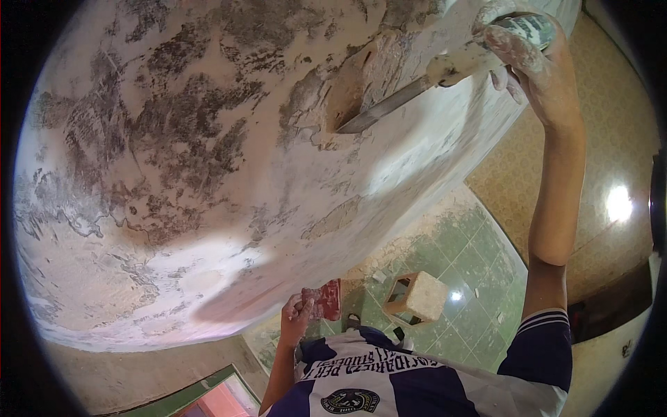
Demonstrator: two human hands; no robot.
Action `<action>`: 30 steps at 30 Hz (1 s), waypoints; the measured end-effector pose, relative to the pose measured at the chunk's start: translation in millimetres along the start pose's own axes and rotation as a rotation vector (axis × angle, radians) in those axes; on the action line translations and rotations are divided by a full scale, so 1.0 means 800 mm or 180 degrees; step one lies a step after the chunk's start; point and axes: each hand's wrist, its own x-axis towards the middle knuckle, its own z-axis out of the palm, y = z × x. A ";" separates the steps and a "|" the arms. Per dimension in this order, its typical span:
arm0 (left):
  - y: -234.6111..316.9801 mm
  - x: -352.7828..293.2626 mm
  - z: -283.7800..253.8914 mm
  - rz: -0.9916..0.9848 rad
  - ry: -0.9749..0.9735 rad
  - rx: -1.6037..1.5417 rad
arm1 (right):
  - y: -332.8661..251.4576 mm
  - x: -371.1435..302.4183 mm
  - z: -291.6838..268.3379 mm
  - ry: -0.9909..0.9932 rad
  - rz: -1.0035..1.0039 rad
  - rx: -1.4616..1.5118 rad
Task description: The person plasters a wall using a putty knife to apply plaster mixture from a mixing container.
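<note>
My right hand (524, 55), dusted with white, is raised at the upper right with its fingers wrapped round the handle of a scraper (392, 106). The scraper's metal blade lies against the patchy wall (271, 167), its far end beside a brownish bare spot. Low in the view, my left hand (295, 320) is closed on a flat red spreader (325, 300) smeared with pale material. The spreader is held away from the wall, near my body. The fingers of my left hand show only in part.
A box-shaped stool (425, 297) with openings in its side stands on the green tiled floor (458, 278), where pale debris is scattered along the wall's foot. A patterned tan surface (597, 125) rises at the right. A green-framed opening (208, 399) shows at the lower left.
</note>
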 end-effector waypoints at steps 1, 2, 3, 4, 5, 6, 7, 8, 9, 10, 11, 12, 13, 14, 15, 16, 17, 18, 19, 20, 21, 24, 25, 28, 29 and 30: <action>0.001 0.000 -0.001 -0.0003 -0.0008 0.0101 | 0.000 -0.001 -0.002 0.0002 -0.0001 -0.0007; 0.002 0.000 -0.001 -0.0006 -0.0015 0.0201 | 0.001 -0.001 -0.004 -0.0090 -0.0125 0.0030; -0.001 0.001 -0.001 -0.0004 -0.0020 0.0200 | 0.003 -0.002 -0.006 -0.0183 -0.0249 0.0069; -0.007 0.003 0.000 0.0061 0.0005 0.0095 | 0.003 -0.004 -0.004 -0.0181 -0.0249 0.0066; -0.011 0.004 0.000 0.0126 0.0031 -0.0010 | 0.004 -0.006 -0.001 -0.0346 -0.0195 0.0045; -0.015 0.004 -0.001 0.0127 0.0031 -0.0009 | 0.003 -0.008 0.003 -0.0512 -0.0141 0.0025; -0.016 0.004 -0.002 0.0088 0.0033 -0.0007 | 0.003 -0.008 0.007 -0.0511 -0.0138 0.0025; -0.017 0.005 -0.003 0.0050 0.0037 -0.0005 | 0.002 -0.008 0.014 -0.0389 -0.0043 -0.0024; -0.017 0.004 -0.003 0.0047 0.0037 -0.0002 | 0.002 -0.007 0.018 -0.0267 0.0052 -0.0072; -0.012 0.003 -0.003 -0.0008 0.0020 -0.0017 | 0.001 -0.006 0.019 -0.0266 0.0055 -0.0070; -0.009 0.003 -0.003 -0.0063 0.0002 -0.0032 | -0.001 -0.004 0.020 -0.0250 0.0206 -0.0105; -0.007 0.004 -0.001 -0.0065 0.0002 -0.0030 | -0.002 -0.003 0.020 -0.0234 0.0357 -0.0140; -0.005 0.004 0.000 -0.0064 0.0053 0.0012 | 0.000 -0.001 0.018 -0.0232 0.0360 -0.0137; -0.004 0.003 0.001 -0.0062 0.0104 0.0052 | 0.003 0.002 0.016 -0.0218 0.0279 -0.0041; -0.007 0.004 -0.001 -0.0064 0.0103 0.0055 | 0.006 0.004 0.013 -0.0204 0.0199 0.0054; -0.010 0.006 -0.002 -0.0078 0.0072 0.0082 | 0.006 0.006 0.007 -0.0202 0.0198 0.0053; -0.012 0.007 -0.003 -0.0091 0.0039 0.0109 | 0.005 0.008 -0.001 -0.0160 0.0062 -0.0135; -0.012 0.006 -0.003 -0.0087 0.0035 0.0108 | 0.004 0.008 -0.006 -0.0118 -0.0075 -0.0325; -0.007 0.005 -0.002 -0.0037 0.0015 0.0075 | 0.007 0.006 -0.006 -0.0119 -0.0079 -0.0320; -0.004 0.004 -0.001 0.0013 -0.0005 0.0041 | 0.011 0.004 -0.004 0.0303 -0.0178 -0.0429; -0.005 0.005 -0.002 0.0016 0.0001 0.0042 | 0.014 0.002 -0.003 0.0725 -0.0277 -0.0536; -0.004 0.008 0.002 -0.0103 -0.0005 -0.0031 | 0.011 0.007 0.002 -0.0226 -0.0705 -0.0230; -0.002 0.009 0.002 -0.0038 -0.0010 0.0079 | 0.012 0.006 0.013 -0.0227 -0.0710 -0.0229; -0.002 0.010 0.000 0.0005 -0.0019 0.0120 | 0.011 0.003 0.034 0.0461 -0.0342 -0.0610; -0.001 0.010 0.000 -0.0017 -0.0051 0.0048 | 0.005 0.007 0.026 -0.0016 -0.0074 -0.0256; 0.001 0.010 0.001 -0.0015 -0.0053 0.0043 | 0.000 0.010 0.020 -0.0494 0.0195 0.0100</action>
